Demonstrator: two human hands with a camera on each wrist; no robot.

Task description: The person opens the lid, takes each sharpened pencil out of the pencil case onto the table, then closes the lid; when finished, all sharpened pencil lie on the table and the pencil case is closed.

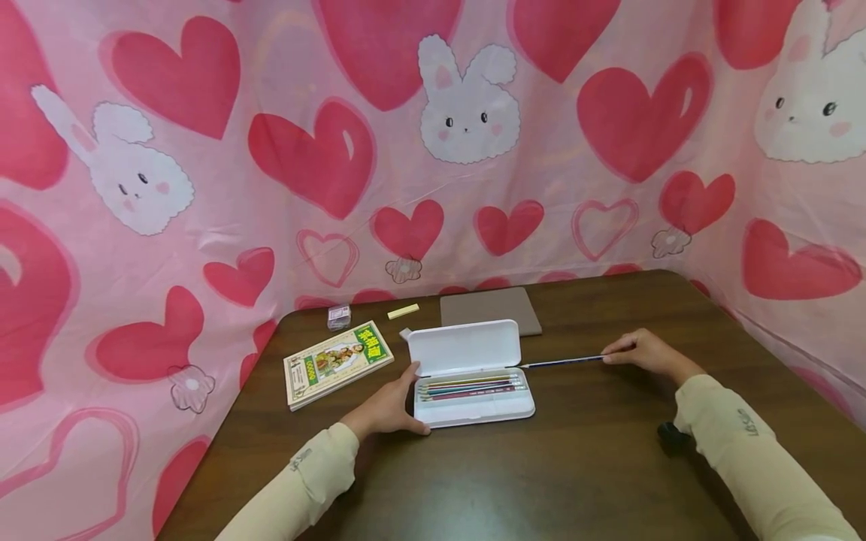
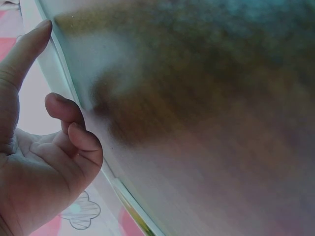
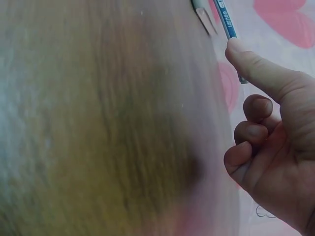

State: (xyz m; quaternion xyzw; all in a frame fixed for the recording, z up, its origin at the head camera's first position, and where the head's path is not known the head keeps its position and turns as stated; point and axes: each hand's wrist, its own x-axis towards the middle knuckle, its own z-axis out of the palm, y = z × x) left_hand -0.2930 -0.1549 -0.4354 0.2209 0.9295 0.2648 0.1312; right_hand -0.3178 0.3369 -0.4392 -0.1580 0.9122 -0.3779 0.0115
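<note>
The right hand (image 1: 641,352) pinched a pencil (image 1: 564,362) just right of the open case (image 1: 467,413), whose left end the left hand (image 1: 387,404) held between thumb and fingers.

The pink backdrop (image 1: 548,180), printed with red hearts (image 1: 314,161) and white rabbits (image 1: 468,139), stands behind and beside the dark wood-grain table (image 1: 541,466). Backdrop material: probably fabric.

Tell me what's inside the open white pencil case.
Several pencils lie side by side in the rear part of the white pencil case; the front part shows bare white. Anything beneath the pencils is covered.
</note>
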